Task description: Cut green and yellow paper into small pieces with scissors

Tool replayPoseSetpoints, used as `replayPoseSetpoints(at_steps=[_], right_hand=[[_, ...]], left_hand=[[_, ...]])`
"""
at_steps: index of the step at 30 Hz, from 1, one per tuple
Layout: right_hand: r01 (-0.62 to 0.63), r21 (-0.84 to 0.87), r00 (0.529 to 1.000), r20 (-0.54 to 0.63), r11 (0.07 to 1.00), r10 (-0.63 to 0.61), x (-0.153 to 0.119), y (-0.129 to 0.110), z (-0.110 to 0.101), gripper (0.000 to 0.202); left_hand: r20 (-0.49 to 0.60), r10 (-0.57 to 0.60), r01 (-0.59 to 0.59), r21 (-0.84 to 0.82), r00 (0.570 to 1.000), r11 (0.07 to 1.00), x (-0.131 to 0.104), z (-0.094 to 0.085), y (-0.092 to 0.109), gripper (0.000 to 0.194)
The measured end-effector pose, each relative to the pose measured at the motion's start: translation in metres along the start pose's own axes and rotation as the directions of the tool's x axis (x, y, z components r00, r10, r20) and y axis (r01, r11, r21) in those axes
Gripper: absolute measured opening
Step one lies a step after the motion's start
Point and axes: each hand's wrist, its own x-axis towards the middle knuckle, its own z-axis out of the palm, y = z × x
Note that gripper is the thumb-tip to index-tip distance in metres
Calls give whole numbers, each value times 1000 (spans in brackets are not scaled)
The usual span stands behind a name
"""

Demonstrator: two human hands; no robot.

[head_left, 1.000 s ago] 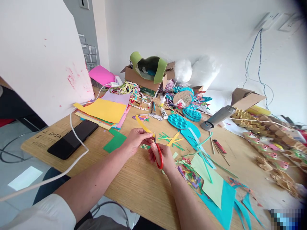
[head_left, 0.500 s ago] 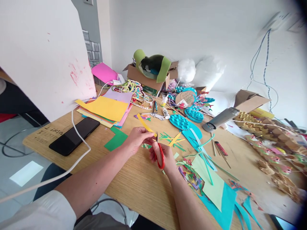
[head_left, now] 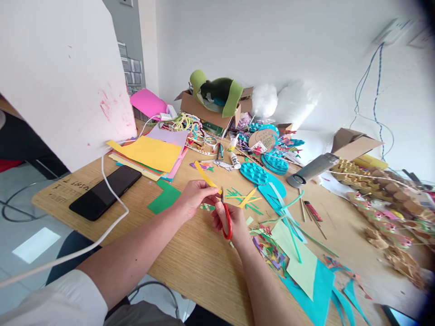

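A narrow yellow paper strip [head_left: 203,173] is pinched between the fingers of my left hand [head_left: 197,197], its free end pointing up and left. My right hand [head_left: 234,219] is closed around the red handles of a pair of scissors [head_left: 228,224]. The dark blades meet the right end of the strip, close to my left fingertips. Just beyond the scissors lie several thin green strips [head_left: 253,207] and crossed yellow strips [head_left: 248,197]. Tiny paper bits [head_left: 206,207] are scattered under my hands, partly hidden. A piece of green paper [head_left: 163,198] rests left of my left hand.
A black phone [head_left: 105,192] and a white cable [head_left: 113,192] lie at left, before stacked coloured paper [head_left: 152,154]. Glue bottles [head_left: 234,160], blue foam pieces [head_left: 253,173] and a grey flask [head_left: 314,168] stand or lie farther back. Paper scraps [head_left: 272,253] cover the right side.
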Motion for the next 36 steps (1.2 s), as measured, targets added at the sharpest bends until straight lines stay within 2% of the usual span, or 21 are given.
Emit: replayPoseSetpoints(at_steps=[12, 22, 36], right_hand=[[0, -35, 1000, -14, 999, 0, 0, 1, 0, 57], [1, -31, 1000, -20, 1000, -1, 2, 7, -1, 54], [-3, -49, 1000, -22, 999, 2, 1, 4, -1, 54]], left_hand=[[-13, -14, 14, -10, 1000, 1000, -1, 0, 1, 16], [4, -2, 2, 64, 1000, 998, -1, 1, 1, 10], [3, -2, 2, 61, 1000, 998, -1, 1, 1, 12]])
